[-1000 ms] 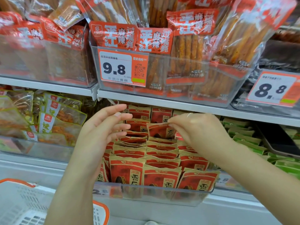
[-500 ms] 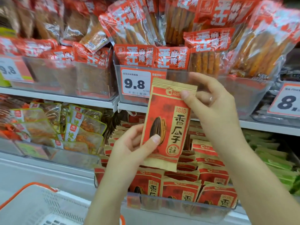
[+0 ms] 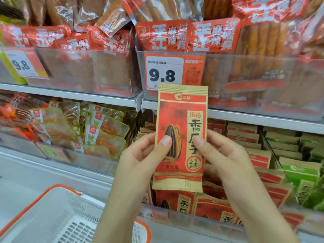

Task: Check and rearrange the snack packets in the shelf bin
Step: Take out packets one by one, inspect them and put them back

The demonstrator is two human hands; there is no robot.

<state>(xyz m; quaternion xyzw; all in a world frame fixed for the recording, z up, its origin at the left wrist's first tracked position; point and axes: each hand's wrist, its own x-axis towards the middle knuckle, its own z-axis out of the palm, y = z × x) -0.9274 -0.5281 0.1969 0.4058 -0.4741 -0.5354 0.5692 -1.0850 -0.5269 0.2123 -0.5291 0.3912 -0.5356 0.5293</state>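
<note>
I hold a red-and-tan paper sunflower-seed packet upright in front of the shelves, my left hand and right hand pinching its side edges, above the clear plastic shelf bin of matching packets.

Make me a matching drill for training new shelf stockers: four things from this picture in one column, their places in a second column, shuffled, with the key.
Things
1. red packet
2. price tag
3. basket
4. green packets

Places
A. lower left, below the shelves
B. held upright by left hand and right hand
C. on the front of the upper bin
D. lower shelf, far right

Pairs: 1-B, 2-C, 3-A, 4-D
</note>
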